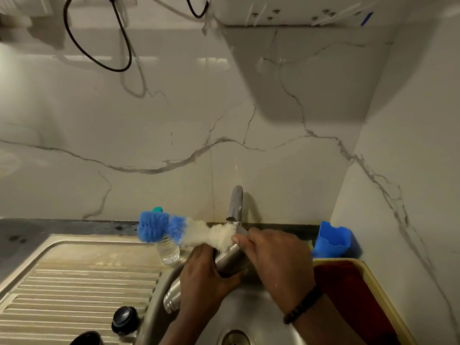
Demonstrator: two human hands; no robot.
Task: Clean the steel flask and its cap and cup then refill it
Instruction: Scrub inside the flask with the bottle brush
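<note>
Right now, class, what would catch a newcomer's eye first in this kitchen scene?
The long blue-and-white bristled bottle brush stands out, sticking up left from the mouth of the steel flask above the steel sink. The left hand grips the flask and the right hand holds the brush's handle end. A bright blue plastic holder sits in the right corner.

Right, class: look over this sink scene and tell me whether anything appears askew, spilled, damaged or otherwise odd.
Nothing looks spilled or broken. The one oddity is the blue-and-white bristle bottle brush: its bristles lie wholly outside the steel flask, sticking out sideways over the sink's edge. The hands, left hand and right hand, hold the flask and brush above the steel sink basin.
</note>
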